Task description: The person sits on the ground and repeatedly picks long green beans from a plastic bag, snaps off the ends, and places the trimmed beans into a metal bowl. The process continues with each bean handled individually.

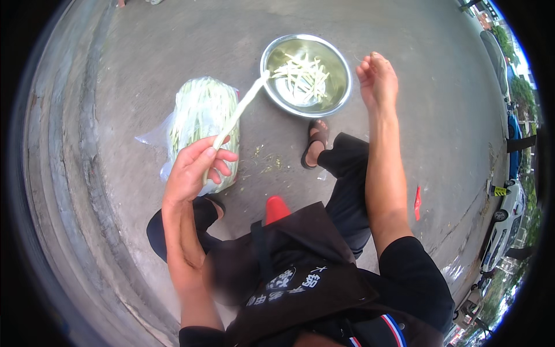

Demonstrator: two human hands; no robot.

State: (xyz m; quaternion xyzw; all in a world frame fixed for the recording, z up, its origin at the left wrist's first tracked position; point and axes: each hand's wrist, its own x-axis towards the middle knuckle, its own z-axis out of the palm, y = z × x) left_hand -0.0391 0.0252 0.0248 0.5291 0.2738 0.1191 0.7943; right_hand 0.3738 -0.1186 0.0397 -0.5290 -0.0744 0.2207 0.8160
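Observation:
My left hand (200, 162) pinches a long, pale green bean pod (240, 106) between thumb and fingers. The pod slants up and right, its far end by the rim of a steel basin (349, 89). Several short pieces of pale green bean (303, 78) lie loosely at the bottom of the basin. Below the left hand is a clear plastic bag (204, 102) packed with long beans. My right hand (378, 80) is raised to the right of the basin, fingers curled and thumb against them. A faint strand shows near its fingertips; whether they grip it is unclear.
Green scraps (271, 164) are scattered on the concrete ground (173, 52) between my sandalled feet. A red plastic seat edge (276, 208) shows under my dark apron (299, 277). Stone steps (69, 173) run along the left. A red wrapper (417, 203) lies right; parked cars (503, 221) stand beyond.

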